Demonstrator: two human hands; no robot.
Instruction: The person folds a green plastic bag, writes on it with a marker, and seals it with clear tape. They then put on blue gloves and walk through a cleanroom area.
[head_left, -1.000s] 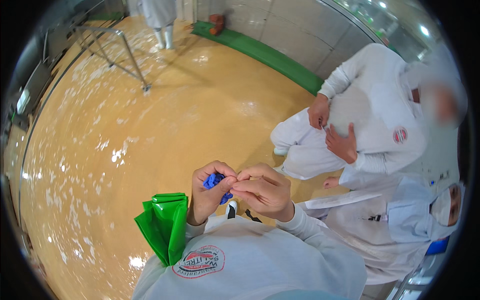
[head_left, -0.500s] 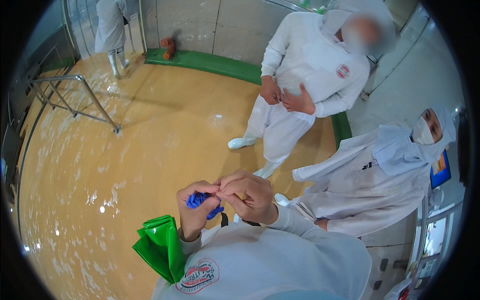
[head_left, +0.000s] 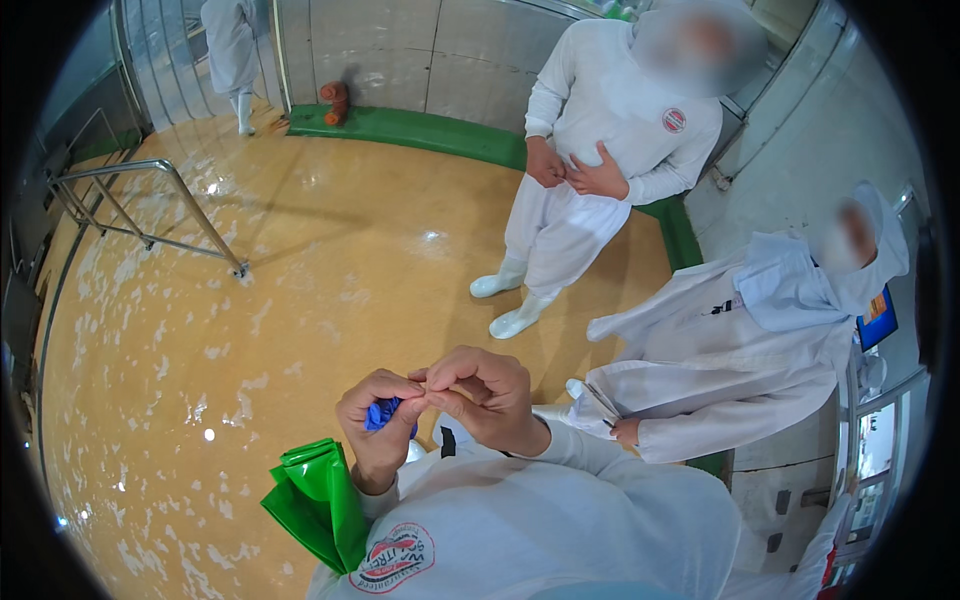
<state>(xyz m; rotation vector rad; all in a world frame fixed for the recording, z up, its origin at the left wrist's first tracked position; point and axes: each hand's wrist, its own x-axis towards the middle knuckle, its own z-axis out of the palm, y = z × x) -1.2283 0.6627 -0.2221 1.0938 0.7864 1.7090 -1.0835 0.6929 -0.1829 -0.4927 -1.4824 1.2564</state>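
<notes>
Crumpled in my left hand (head_left: 375, 450) is a blue bundle of thin, stretchy material (head_left: 380, 413), which looks like disposable gloves. The thumb and fingertips of that hand are pinched together. My right hand (head_left: 492, 402) meets them fingertip to fingertip, its thumb and forefinger closed in a pinch; what lies between the tips is too small to make out. A folded sheet of shiny green plastic (head_left: 318, 505) hangs over my left forearm, by the wrist. Both hands are held in front of my white-clothed chest.
A person in white (head_left: 625, 110) stands ahead with hands at the waist. Another person (head_left: 740, 350), at the right, holds papers and a pen. A metal railing (head_left: 195, 210) stands on the wet yellow floor (head_left: 330, 270). One more person (head_left: 230, 50) is far left.
Both hands have shifted slightly left, still joined at the fingertips. Less of the blue bundle shows below my left hand. The person ahead has shifted their feet.
</notes>
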